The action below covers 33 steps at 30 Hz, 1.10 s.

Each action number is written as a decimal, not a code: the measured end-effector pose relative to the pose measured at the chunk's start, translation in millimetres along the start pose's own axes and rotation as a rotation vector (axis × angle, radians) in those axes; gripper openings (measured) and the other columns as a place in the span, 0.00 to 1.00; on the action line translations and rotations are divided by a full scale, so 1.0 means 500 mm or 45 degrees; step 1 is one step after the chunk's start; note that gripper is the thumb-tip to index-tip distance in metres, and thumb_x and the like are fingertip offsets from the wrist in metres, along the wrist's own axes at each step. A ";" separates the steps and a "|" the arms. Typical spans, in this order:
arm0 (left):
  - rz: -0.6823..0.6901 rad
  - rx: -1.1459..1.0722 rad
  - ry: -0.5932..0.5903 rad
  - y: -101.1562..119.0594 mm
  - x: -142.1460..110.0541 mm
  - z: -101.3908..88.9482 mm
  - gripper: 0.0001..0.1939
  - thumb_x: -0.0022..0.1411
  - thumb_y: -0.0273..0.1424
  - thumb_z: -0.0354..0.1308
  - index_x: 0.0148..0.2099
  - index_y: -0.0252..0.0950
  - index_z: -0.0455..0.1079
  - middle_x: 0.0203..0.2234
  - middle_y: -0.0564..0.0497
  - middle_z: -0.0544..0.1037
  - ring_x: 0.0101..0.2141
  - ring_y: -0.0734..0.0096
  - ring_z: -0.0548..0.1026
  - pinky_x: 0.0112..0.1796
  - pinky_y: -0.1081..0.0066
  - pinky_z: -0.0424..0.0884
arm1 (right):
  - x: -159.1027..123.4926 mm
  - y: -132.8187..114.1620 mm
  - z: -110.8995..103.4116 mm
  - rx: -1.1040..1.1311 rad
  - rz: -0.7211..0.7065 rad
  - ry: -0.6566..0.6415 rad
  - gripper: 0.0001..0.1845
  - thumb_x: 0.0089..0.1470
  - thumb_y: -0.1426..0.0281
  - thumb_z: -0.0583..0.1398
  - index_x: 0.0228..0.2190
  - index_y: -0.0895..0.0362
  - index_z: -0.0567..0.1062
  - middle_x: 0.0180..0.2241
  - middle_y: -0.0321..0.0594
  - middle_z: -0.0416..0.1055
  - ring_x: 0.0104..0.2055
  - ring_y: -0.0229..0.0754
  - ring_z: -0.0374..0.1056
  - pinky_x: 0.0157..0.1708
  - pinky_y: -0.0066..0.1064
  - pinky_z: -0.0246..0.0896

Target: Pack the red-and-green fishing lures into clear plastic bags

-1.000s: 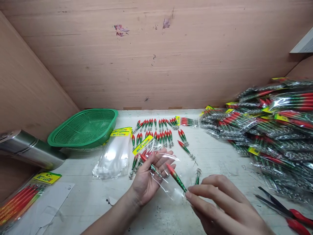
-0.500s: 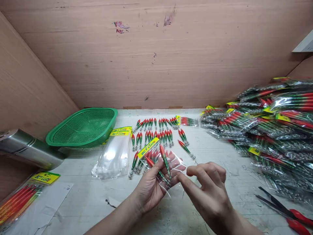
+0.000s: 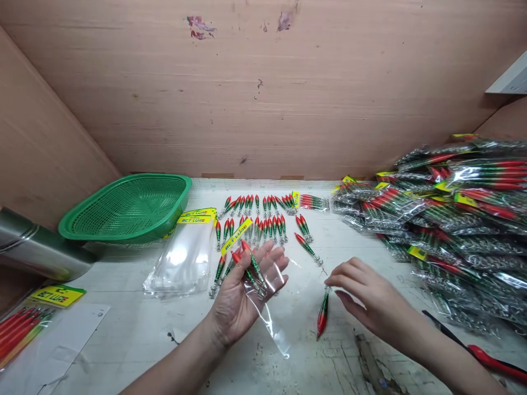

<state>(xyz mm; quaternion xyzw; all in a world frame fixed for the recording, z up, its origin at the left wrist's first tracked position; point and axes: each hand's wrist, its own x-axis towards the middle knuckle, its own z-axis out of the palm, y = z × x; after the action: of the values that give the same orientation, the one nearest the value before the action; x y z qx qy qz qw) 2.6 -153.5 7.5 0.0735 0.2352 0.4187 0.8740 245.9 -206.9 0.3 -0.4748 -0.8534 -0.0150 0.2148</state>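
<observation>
My left hand point(image 3: 241, 299) is closed around a clear plastic bag point(image 3: 269, 323) with a yellow "BCT LURE" header point(image 3: 236, 237). Red-and-green squid lures point(image 3: 254, 263) lie at the bag and palm, under my thumb; which are inside the plastic is hard to tell. To the right, my right hand point(image 3: 362, 293) pinches a single lure point(image 3: 323, 315) by its hooked end, the red tip pointing down. Loose lures point(image 3: 274, 227) lie in rows beyond my left hand, and one lure point(image 3: 308, 247) lies apart, between the hands and farther back.
Empty header bags point(image 3: 181, 258) are stacked left, beside a green basket point(image 3: 125, 208). A metal cylinder point(image 3: 41, 247) and bagged orange-red lures point(image 3: 24, 329) are far left. Packed lures point(image 3: 448, 219) pile up at right. Red-handled scissors point(image 3: 494, 362) lie partly behind my right arm.
My right hand has moved from the bag's lower end to the right and now holds a lure head down. My left hand with the bag has shifted slightly left; the view has shifted too.
</observation>
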 end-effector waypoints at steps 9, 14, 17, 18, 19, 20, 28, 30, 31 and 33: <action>-0.010 0.056 0.089 -0.010 0.008 -0.013 0.16 0.63 0.29 0.54 0.52 0.31 0.69 0.41 0.43 0.80 0.39 0.63 0.79 0.37 0.67 0.77 | -0.050 0.000 0.059 -0.114 -0.057 -0.185 0.12 0.59 0.73 0.52 0.44 0.59 0.68 0.32 0.44 0.70 0.33 0.43 0.64 0.30 0.33 0.62; -0.016 0.029 0.137 -0.009 0.012 -0.016 0.15 0.63 0.30 0.53 0.50 0.29 0.70 0.40 0.41 0.80 0.39 0.62 0.79 0.38 0.67 0.77 | -0.068 -0.033 0.053 0.013 -0.112 -0.189 0.12 0.60 0.76 0.49 0.42 0.58 0.69 0.33 0.43 0.70 0.32 0.40 0.64 0.29 0.29 0.60; -0.006 0.022 0.136 -0.011 0.013 -0.017 0.15 0.64 0.31 0.51 0.49 0.28 0.71 0.40 0.41 0.80 0.39 0.62 0.79 0.38 0.66 0.77 | -0.079 -0.041 0.058 0.013 -0.176 -0.084 0.15 0.62 0.77 0.46 0.40 0.59 0.71 0.33 0.44 0.71 0.32 0.40 0.65 0.31 0.30 0.61; -0.003 0.020 0.136 -0.011 0.013 -0.018 0.15 0.64 0.31 0.51 0.49 0.28 0.71 0.40 0.41 0.80 0.39 0.62 0.79 0.38 0.66 0.77 | -0.082 -0.041 0.057 0.040 -0.162 -0.062 0.14 0.62 0.76 0.46 0.41 0.59 0.71 0.34 0.45 0.71 0.33 0.40 0.65 0.31 0.30 0.62; 0.000 0.019 0.135 -0.011 0.013 -0.018 0.15 0.64 0.31 0.51 0.49 0.29 0.71 0.40 0.42 0.80 0.39 0.62 0.79 0.38 0.66 0.77 | -0.083 -0.041 0.053 0.087 -0.135 -0.038 0.13 0.62 0.76 0.48 0.41 0.59 0.71 0.34 0.45 0.71 0.33 0.40 0.66 0.31 0.30 0.62; 0.003 0.018 0.137 -0.011 0.013 -0.018 0.15 0.64 0.30 0.52 0.49 0.29 0.71 0.40 0.42 0.80 0.39 0.62 0.79 0.38 0.66 0.77 | -0.083 -0.041 0.046 0.149 -0.084 -0.012 0.12 0.61 0.75 0.49 0.41 0.58 0.71 0.35 0.45 0.70 0.34 0.39 0.66 0.32 0.29 0.63; 0.024 0.022 0.175 -0.008 0.015 -0.016 0.15 0.63 0.30 0.52 0.48 0.28 0.71 0.40 0.41 0.80 0.40 0.62 0.79 0.39 0.66 0.77 | -0.058 -0.057 -0.052 0.646 0.572 0.171 0.08 0.58 0.67 0.54 0.30 0.54 0.72 0.24 0.36 0.67 0.25 0.36 0.68 0.23 0.22 0.66; 0.026 0.020 0.175 -0.010 0.015 -0.016 0.15 0.63 0.30 0.52 0.48 0.28 0.71 0.39 0.41 0.80 0.40 0.62 0.79 0.39 0.66 0.76 | -0.061 -0.073 -0.069 0.682 0.538 0.219 0.05 0.58 0.68 0.55 0.33 0.53 0.71 0.25 0.35 0.68 0.26 0.37 0.69 0.23 0.22 0.67; 0.030 0.021 0.174 -0.010 0.015 -0.015 0.15 0.63 0.30 0.52 0.48 0.28 0.71 0.39 0.41 0.80 0.40 0.62 0.79 0.39 0.66 0.76 | -0.063 -0.083 -0.076 0.663 0.465 0.241 0.04 0.57 0.69 0.57 0.35 0.52 0.71 0.26 0.36 0.69 0.27 0.37 0.69 0.24 0.22 0.68; 0.037 0.030 0.176 -0.011 0.014 -0.015 0.15 0.63 0.30 0.53 0.49 0.28 0.71 0.39 0.41 0.80 0.40 0.61 0.79 0.40 0.65 0.76 | -0.063 -0.108 -0.081 0.546 0.289 0.253 0.08 0.55 0.70 0.59 0.39 0.52 0.70 0.28 0.37 0.70 0.30 0.38 0.70 0.26 0.22 0.68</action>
<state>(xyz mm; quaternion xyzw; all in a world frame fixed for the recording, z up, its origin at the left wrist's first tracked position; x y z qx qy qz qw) 6.8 -152.3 -3.4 0.0579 0.2989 0.4327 0.8486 230.8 -271.2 34.8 -0.5072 -0.7530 0.1439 0.3937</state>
